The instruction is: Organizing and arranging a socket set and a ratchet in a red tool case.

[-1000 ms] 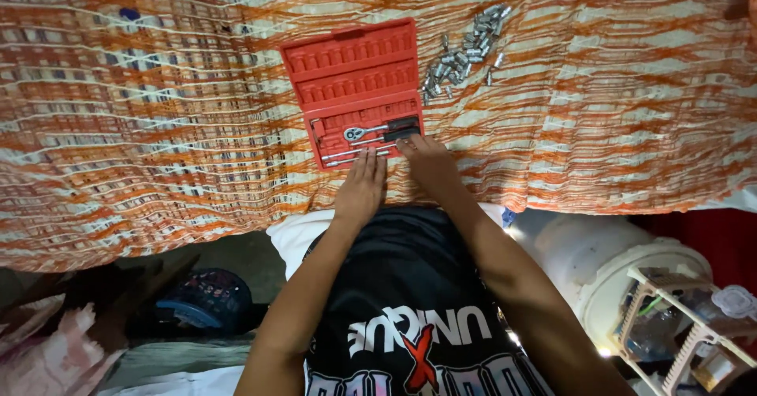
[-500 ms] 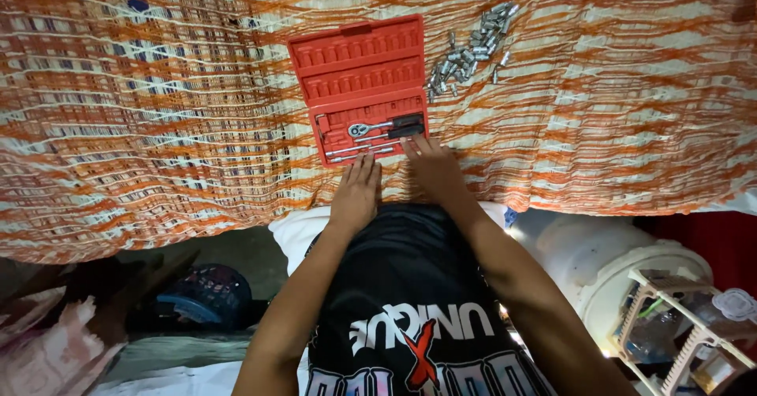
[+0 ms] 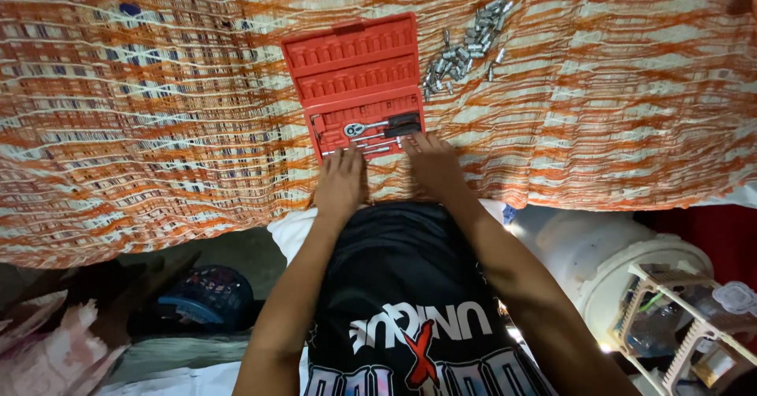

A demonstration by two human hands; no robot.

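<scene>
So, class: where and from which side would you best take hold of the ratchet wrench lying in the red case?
Probably the black handle of the ratchet wrench, from above on the right hand's side. It lies flat in the red case, head to the left.

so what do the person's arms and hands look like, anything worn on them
Both arms are bare from the upper arm down: no sleeves reach them, and no gloves, watch or bands show. The left hand and right hand are bare too, with no rings visible on the fingers. The only clothing in view is a black shirt with white and red print.
</scene>
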